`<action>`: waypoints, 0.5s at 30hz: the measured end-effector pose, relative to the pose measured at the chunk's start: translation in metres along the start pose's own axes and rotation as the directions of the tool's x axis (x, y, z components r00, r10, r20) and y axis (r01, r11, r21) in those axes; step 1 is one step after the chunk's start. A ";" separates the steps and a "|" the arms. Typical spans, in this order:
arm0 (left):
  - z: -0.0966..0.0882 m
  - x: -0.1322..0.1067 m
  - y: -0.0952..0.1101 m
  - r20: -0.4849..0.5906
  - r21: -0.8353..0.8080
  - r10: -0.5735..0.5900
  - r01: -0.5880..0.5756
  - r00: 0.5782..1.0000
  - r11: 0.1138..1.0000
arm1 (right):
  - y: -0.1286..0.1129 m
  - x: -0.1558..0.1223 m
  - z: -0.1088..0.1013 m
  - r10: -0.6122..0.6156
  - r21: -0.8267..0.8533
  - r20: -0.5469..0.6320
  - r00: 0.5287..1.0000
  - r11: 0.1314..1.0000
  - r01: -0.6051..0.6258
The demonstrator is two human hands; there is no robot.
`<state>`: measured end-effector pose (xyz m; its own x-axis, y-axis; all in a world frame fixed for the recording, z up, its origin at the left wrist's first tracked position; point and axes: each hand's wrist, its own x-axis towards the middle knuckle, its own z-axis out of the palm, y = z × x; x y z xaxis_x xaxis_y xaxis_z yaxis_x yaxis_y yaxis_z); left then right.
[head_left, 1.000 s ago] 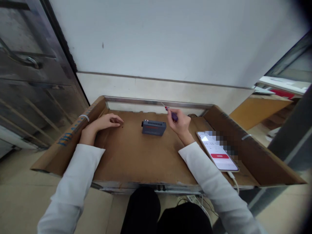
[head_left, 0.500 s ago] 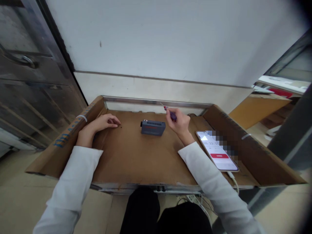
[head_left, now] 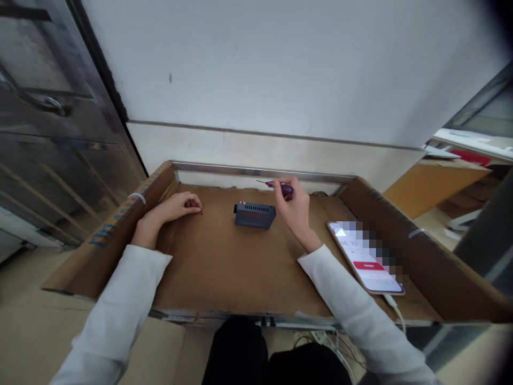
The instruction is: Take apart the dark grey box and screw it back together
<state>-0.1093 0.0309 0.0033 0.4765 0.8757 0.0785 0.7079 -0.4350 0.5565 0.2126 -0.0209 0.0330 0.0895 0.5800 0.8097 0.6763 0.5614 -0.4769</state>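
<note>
My right hand [head_left: 294, 206] is closed round the purple handle of a small screwdriver [head_left: 282, 189]. Its thin shaft points left, above the back of the cardboard. Left of that hand, a dark grey metal box [head_left: 255, 216] with a row of vent slots stands on its narrow side on the cardboard; neither hand touches it. At the left, my left hand [head_left: 180, 206] rests on the cardboard with thumb and fingertips drawn together beside tiny dark specks [head_left: 201, 213]. Whether a speck is between the fingertips is too small to tell.
The cardboard tray [head_left: 240, 272] has raised flaps at left and right. A phone [head_left: 371, 264] with a lit timer screen lies at the right, with a white cable [head_left: 395, 310] plugged in. Behind stands a white wall [head_left: 256, 80]; a metal door [head_left: 60, 133] is at the left.
My left fingertips have drawn together and moved onto the dark specks. The screwdriver in my right hand has tipped to a flatter angle. The whole view has shifted slightly.
</note>
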 end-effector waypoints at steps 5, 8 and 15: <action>0.001 0.001 0.014 -0.047 0.015 -0.041 0.042 0.998 0.999 | -0.003 -0.004 0.000 -0.075 -0.061 0.007 0.997 0.995 0.075; 0.006 0.003 0.025 -0.099 0.000 -0.037 0.037 0.994 0.999 | -0.004 -0.007 -0.002 -0.183 -0.130 -0.005 0.983 0.975 0.181; 0.024 0.008 0.052 -0.155 -0.006 0.094 -0.096 0.983 0.995 | -0.020 -0.005 -0.001 0.159 0.403 0.152 0.976 0.891 -0.208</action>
<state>-0.0568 0.0103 0.0131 0.4545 0.8526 0.2579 0.6553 -0.5161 0.5516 0.1998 -0.0357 0.0387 0.0836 0.7445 0.6624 0.2893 0.6180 -0.7310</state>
